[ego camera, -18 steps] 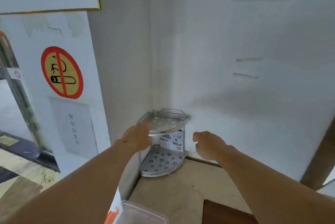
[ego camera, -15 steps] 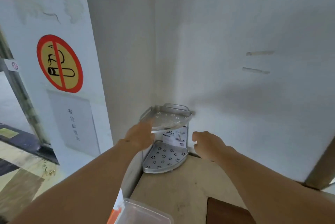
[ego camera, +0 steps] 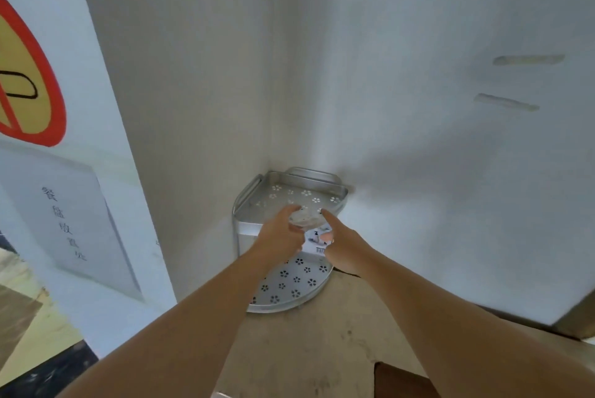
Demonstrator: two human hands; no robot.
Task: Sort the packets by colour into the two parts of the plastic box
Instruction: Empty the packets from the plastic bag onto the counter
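— Where are our hands?

— Both reach to the front edge of the upper tier of the metal corner rack (ego camera: pixel 291 194), which stands on the table (ego camera: pixel 322 339) in the corner of the white walls.

— What do we hold?

— Our left hand (ego camera: pixel 280 233) is closed around a small, clear, crinkled packet (ego camera: pixel 304 217), just above that tier's front edge. Its colour is too blurred to tell.

— And the right?

— Our right hand (ego camera: pixel 343 244) is loosely open, its forefinger stretched up to touch the packet's right side.

— The plastic box?

— We cannot see it clearly.
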